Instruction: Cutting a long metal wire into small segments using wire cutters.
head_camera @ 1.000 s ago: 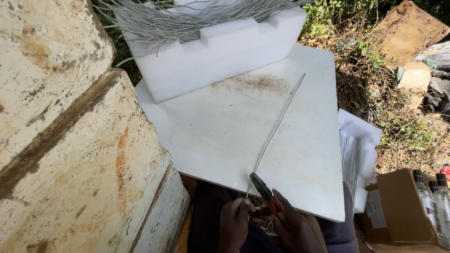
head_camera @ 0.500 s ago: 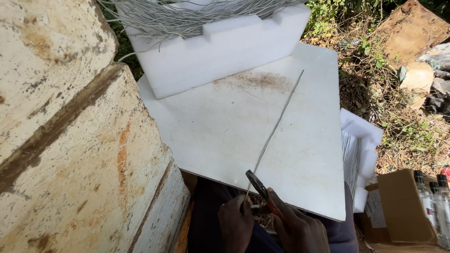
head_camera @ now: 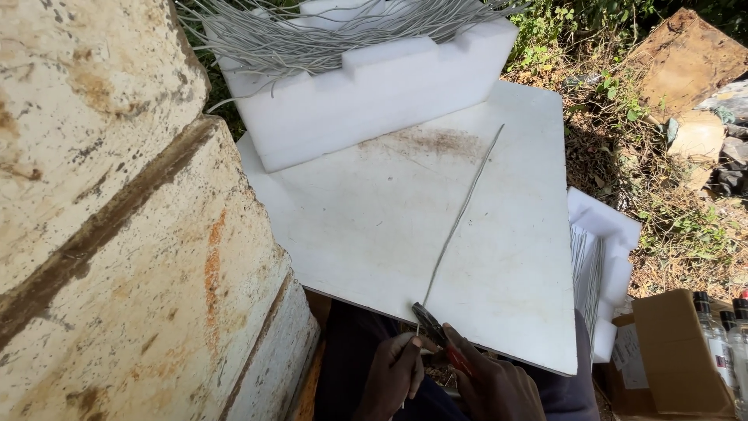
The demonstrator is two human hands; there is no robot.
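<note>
Barely anything has been altered over the last second. The long grey wire (head_camera: 460, 210) is laid as it was before, running diagonally across the white board (head_camera: 351, 226) from near the far right corner down to the near edge, where its lower end is taken up by the pliers (head_camera: 433, 331). The pliers, with dark jaws and red handles, have been kept at the near edge of the board; only a slight shift of the tool along that edge can be made out, and some of it may be owed to the camera. Their jaws are set at the wire's end, though whether the wire is actually bitten cannot be told. The red handles are clasped by the right hand (head_camera: 491, 386), its fingers wrapped shut around them. The left hand (head_camera: 393, 374) is held just beside, its fingers curled about the wire's near end below the jaws; how firmly it is pinched cannot be told.

From this steadiness it is judged that work on the wire's near end is still in hand, not finished.

Along the far edge of the board a white foam block (head_camera: 366, 93) is stood, piled with many more grey wires (head_camera: 312, 31). Off the right edge a foam tray (head_camera: 604, 257) with further wires is seen, and beyond it a cardboard box (head_camera: 678, 351) with bottles (head_camera: 713, 339). A weathered wall (head_camera: 117, 234) is met on the left.
</note>
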